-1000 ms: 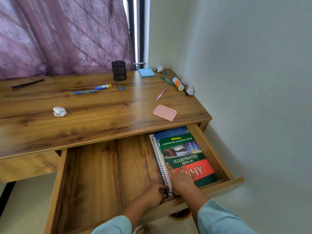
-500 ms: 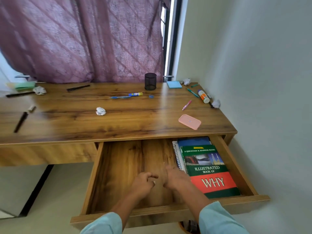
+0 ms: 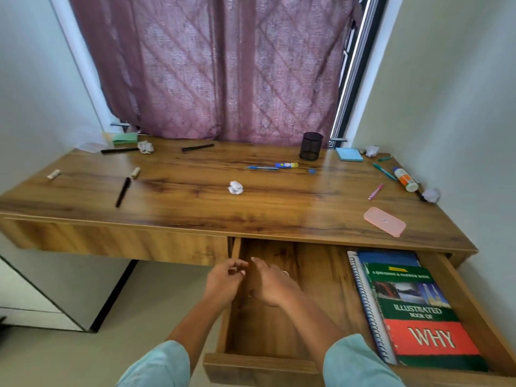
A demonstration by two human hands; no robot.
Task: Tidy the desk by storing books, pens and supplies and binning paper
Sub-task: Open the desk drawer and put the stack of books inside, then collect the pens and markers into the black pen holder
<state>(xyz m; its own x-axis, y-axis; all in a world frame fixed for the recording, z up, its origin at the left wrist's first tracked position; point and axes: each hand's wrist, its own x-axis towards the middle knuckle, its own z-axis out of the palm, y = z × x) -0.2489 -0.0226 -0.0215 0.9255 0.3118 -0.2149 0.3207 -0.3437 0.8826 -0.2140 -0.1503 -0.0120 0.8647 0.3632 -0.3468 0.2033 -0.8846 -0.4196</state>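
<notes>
An open drawer under the wooden desk holds a stack of books at its right side, a green and red "WHY" book on top of a spiral notebook. My left hand and my right hand hover side by side above the drawer's left part, fingers loosely curled, holding nothing. On the desktop lie crumpled paper balls, pens, a black marker, a glue bottle and a black mesh pen cup.
A pink flat case lies near the desk's front right. Blue sticky notes and green ones sit at the back corners. A purple curtain hangs behind; walls close both sides.
My hands have come off the books and moved left and up over the drawer's empty part. The view has swung left, showing the desk's left half.
</notes>
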